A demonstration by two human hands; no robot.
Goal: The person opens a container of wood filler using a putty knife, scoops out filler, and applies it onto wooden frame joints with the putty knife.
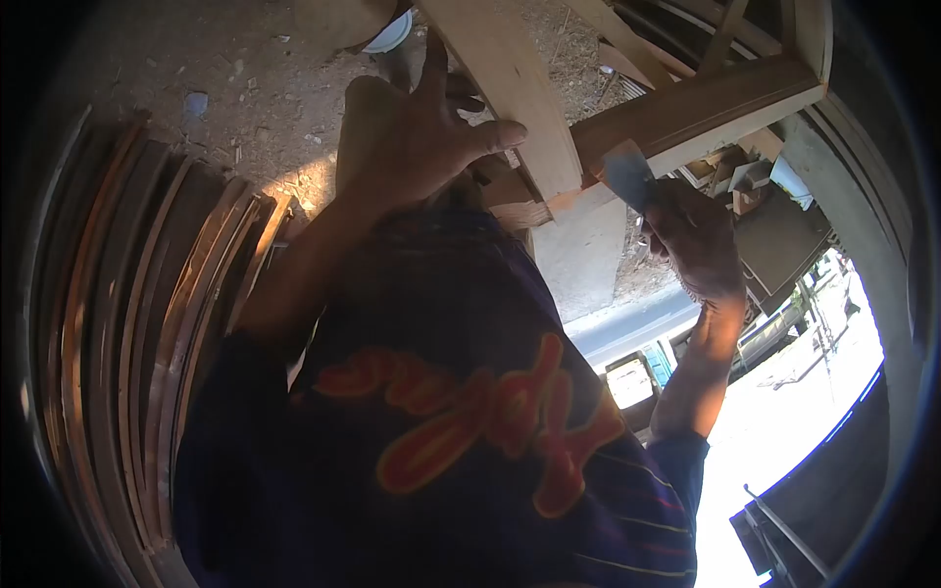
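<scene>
My right hand [694, 240] is closed around a putty knife [627, 174] with a wide, flat blade; its handle is hidden in my fingers. The blade lies close to the joint of a wooden frame, against or just above the wood. At that joint a pale board [515, 93] meets a browner rail [701, 113], and a reddish-brown smear [588, 183] shows there. My left hand [407, 137] has its fingers spread, with the thumb on the edge of the pale board. I cannot tell how firmly it presses.
Several long wooden strips [157, 333] stand stacked along the left. A white round container [390, 34] is on the dirt floor [235, 78], partly behind the work. Wood offcuts [750, 181] lie beyond my right hand. Bright daylight comes in at lower right.
</scene>
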